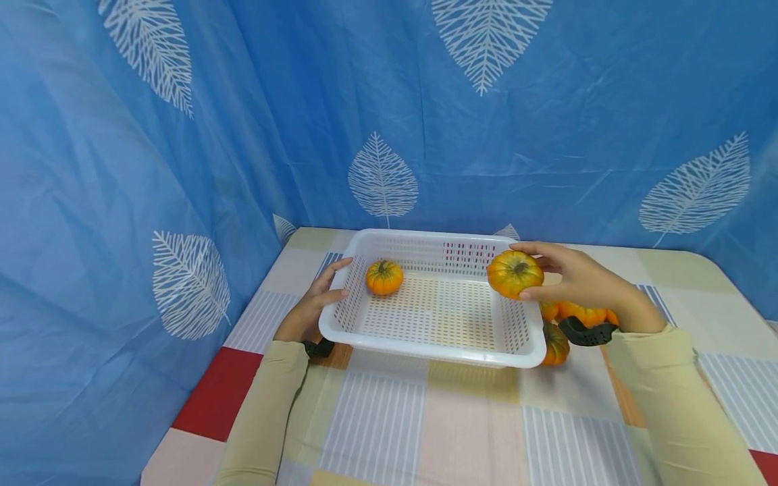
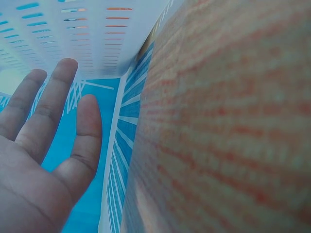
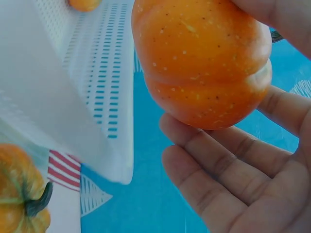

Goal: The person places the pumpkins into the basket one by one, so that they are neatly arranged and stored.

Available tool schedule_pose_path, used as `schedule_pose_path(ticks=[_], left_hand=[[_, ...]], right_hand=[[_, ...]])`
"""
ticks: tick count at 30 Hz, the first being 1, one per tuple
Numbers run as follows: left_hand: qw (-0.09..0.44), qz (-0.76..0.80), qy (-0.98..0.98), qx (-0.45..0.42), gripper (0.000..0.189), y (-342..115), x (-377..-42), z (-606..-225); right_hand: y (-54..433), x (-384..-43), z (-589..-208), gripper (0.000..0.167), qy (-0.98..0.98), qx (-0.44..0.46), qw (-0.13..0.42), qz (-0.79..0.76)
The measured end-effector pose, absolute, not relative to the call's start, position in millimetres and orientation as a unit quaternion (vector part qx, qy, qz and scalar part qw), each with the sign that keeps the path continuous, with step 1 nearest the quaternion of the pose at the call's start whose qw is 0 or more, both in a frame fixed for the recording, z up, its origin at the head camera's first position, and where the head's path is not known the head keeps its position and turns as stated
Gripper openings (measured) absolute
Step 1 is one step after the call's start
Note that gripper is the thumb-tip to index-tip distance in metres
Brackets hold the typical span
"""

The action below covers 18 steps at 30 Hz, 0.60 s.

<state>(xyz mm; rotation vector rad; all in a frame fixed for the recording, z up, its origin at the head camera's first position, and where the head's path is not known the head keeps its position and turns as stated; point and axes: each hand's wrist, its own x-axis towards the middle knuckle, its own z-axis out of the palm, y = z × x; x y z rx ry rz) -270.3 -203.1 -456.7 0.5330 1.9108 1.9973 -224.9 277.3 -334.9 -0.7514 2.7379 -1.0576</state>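
The held pumpkin (image 1: 515, 273) is at the right end of the white basket (image 1: 425, 348), pinched between the thumb and fingers of the right hand (image 1: 580, 275). Its round, smooth skin calls for a steady hold on both sides, and care to lift it clear of the rim. The left hand (image 1: 311, 305), fingers extended and thumb apart, is at the basket's left end, gripping nothing. Inside the basket, one small pumpkin (image 1: 384, 278) sits toward the left; other pumpkins (image 1: 556, 345), partly hidden, lie on the tabletop (image 1: 474, 422) beside its right end.
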Motion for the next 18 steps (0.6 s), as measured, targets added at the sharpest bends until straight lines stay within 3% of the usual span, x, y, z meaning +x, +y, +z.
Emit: schedule_pose_path(ticks=[18], left_hand=[[0.165, 0.695, 0.676, 0.182, 0.083, -202.7, -268.7, -453.7]], right_hand=[[246.1, -245.0, -330.2, 0.075, 0.879, -0.278, 0.094, -0.376]])
